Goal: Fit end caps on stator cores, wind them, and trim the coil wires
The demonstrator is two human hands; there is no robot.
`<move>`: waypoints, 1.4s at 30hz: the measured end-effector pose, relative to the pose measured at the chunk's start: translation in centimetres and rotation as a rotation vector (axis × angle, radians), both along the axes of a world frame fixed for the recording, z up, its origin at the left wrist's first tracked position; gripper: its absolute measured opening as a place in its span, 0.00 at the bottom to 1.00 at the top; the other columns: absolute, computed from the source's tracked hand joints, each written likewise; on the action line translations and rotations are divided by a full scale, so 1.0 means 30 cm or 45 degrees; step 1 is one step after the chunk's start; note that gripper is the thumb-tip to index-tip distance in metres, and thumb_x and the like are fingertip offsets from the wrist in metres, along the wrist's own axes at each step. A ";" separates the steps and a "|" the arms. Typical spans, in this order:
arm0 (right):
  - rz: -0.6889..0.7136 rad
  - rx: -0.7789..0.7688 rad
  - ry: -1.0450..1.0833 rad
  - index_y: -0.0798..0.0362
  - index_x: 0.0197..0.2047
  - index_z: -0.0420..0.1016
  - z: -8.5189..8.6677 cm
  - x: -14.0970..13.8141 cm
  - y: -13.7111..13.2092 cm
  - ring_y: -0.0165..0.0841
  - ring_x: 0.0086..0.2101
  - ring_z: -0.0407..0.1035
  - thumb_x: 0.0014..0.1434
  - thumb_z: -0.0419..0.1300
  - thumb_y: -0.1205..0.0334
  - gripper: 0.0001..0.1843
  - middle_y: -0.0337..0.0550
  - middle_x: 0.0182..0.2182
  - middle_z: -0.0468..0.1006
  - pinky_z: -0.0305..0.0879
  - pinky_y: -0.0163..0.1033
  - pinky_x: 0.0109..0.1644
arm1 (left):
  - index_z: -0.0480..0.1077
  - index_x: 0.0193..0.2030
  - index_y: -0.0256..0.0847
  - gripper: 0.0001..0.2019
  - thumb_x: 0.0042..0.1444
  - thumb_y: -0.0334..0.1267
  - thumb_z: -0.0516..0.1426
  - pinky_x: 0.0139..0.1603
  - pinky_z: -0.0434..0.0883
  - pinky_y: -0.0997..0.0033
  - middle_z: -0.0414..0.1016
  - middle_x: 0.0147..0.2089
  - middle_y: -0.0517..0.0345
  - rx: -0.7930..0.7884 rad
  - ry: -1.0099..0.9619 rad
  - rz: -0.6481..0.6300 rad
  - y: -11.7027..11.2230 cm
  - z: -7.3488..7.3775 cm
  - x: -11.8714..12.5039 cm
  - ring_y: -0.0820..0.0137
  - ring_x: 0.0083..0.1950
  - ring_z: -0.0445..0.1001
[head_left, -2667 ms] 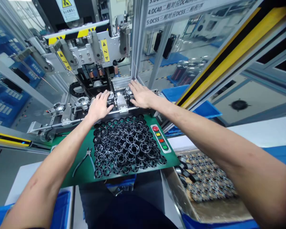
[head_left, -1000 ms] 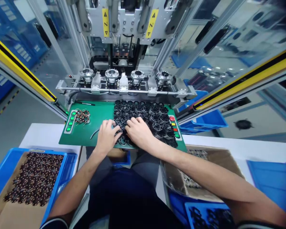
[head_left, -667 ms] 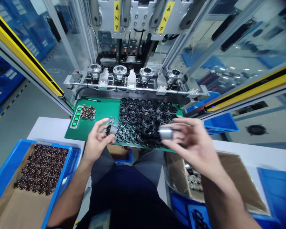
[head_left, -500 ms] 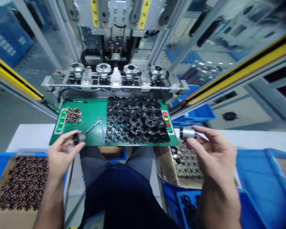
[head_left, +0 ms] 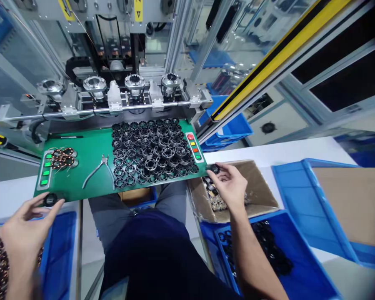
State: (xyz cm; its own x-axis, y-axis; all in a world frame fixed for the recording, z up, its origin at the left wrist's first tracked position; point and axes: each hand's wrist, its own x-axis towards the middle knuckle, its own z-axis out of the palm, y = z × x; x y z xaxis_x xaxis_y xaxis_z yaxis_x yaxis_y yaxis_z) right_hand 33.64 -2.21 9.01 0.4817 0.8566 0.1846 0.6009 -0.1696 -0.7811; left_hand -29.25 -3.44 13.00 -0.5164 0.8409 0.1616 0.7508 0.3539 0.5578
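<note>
Low at the left front corner of the green worktop (head_left: pixel 81 183), my left hand (head_left: pixel 26 227) pinches a dark stator core (head_left: pixel 51 199) between thumb and fingertips. Just off the worktop's right front corner, my right hand (head_left: pixel 230 185) grips a second stator core (head_left: pixel 213 168), mostly dark and partly covered by the fingers. Between the hands, rows of black-ended stator cores (head_left: pixel 150 163) stand on the worktop, stacked higher in places. Diagonal pliers (head_left: pixel 103 160) lie with handles spread left of those rows. Several copper-wound stators (head_left: pixel 64 157) sit farther left.
Behind the worktop is a machine with a row of round metal fixtures (head_left: pixel 135 83). Button panels flank the worktop, the right one (head_left: pixel 193 148) with a red button. A cardboard box (head_left: pixel 256 183) holding metal parts and a blue bin (head_left: pixel 290 237) with black pieces are at right.
The view has turned right, so the worktop appears farther left. My left hand has moved toward its left corner. Both held cores now face the camera more end-on.
</note>
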 end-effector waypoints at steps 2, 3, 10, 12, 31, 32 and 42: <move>0.017 -0.020 0.014 0.53 0.54 0.89 0.004 0.003 0.000 0.42 0.33 0.83 0.58 0.79 0.25 0.40 0.53 0.42 0.91 0.90 0.55 0.50 | 0.89 0.59 0.50 0.34 0.45 0.62 0.74 0.46 0.82 0.57 0.90 0.36 0.58 -0.062 -0.061 0.037 0.005 0.003 0.019 0.52 0.40 0.89; 0.026 -0.030 0.025 0.53 0.52 0.89 0.006 0.005 0.001 0.42 0.33 0.84 0.56 0.80 0.24 0.41 0.53 0.41 0.92 0.90 0.56 0.50 | 0.89 0.56 0.50 0.33 0.43 0.60 0.74 0.50 0.84 0.53 0.90 0.37 0.57 -0.080 -0.105 0.035 0.010 0.002 0.027 0.51 0.41 0.89; -0.004 0.039 0.135 0.47 0.52 0.82 0.045 0.001 -0.014 0.43 0.37 0.88 0.57 0.79 0.29 0.34 0.49 0.43 0.91 0.92 0.51 0.47 | 0.74 0.58 0.54 0.32 0.45 0.53 0.73 0.63 0.86 0.48 0.88 0.60 0.58 0.172 -0.369 0.013 0.013 0.036 0.045 0.51 0.60 0.90; 0.005 0.067 0.108 0.47 0.56 0.86 0.071 -0.005 -0.030 0.44 0.42 0.89 0.61 0.77 0.34 0.31 0.52 0.48 0.92 0.92 0.52 0.51 | 0.76 0.59 0.55 0.28 0.52 0.54 0.70 0.67 0.85 0.45 0.86 0.65 0.56 0.158 -0.289 0.006 0.007 0.067 0.040 0.49 0.65 0.88; 0.009 0.044 -0.104 0.52 0.57 0.90 -0.035 -0.022 -0.044 0.43 0.33 0.77 0.62 0.76 0.27 0.38 0.46 0.36 0.87 0.83 0.55 0.47 | 0.89 0.59 0.48 0.25 0.60 0.58 0.73 0.68 0.83 0.44 0.88 0.48 0.51 0.192 0.174 -0.130 -0.038 -0.039 0.071 0.48 0.57 0.85; 0.037 0.037 -0.105 0.51 0.55 0.90 -0.017 -0.020 -0.035 0.43 0.32 0.77 0.61 0.77 0.26 0.37 0.45 0.35 0.87 0.83 0.56 0.46 | 0.89 0.57 0.50 0.23 0.59 0.57 0.74 0.67 0.84 0.46 0.89 0.47 0.53 0.169 0.167 -0.162 -0.036 -0.031 0.065 0.49 0.55 0.85; 0.643 0.569 -0.227 0.40 0.58 0.90 0.597 -0.289 0.463 0.46 0.39 0.88 0.63 0.81 0.46 0.23 0.44 0.46 0.93 0.90 0.60 0.50 | 0.86 0.68 0.31 0.36 0.65 0.59 0.73 0.72 0.84 0.55 0.93 0.61 0.52 0.465 0.213 -0.558 0.444 0.516 0.002 0.64 0.57 0.92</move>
